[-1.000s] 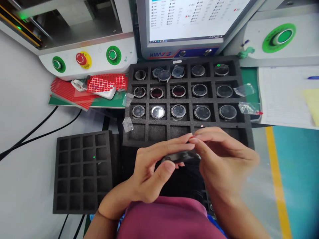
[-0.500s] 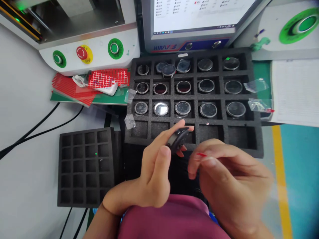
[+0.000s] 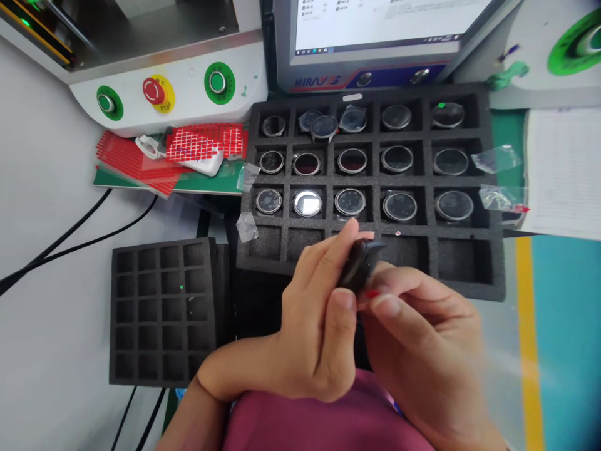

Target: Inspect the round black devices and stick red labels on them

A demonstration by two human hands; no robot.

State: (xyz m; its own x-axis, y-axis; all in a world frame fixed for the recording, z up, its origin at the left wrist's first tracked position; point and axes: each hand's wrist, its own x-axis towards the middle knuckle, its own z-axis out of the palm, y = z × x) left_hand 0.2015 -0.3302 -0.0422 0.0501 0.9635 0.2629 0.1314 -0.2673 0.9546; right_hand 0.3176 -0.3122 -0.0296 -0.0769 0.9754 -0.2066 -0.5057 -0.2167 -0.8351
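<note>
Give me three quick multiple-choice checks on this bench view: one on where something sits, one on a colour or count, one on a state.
1. Where does the small empty foam tray lie relative to the large foam tray?
A. To its left, nearer the person
B. On top of it
C. To its right

2. What colour is the middle button of the three on the white machine panel?
A. Green
B. Red
C. Blue

3. What is the state of the dark round part?
A. Lying in a tray cell
B. Held on edge between both hands
C. Resting on the paper sheet

Answers:
1 A, since the small tray sits lower left of the large one.
2 B, as the red button stands between two green ones.
3 B, as the left hand and the right hand both pinch it above the tray's front row.
</note>
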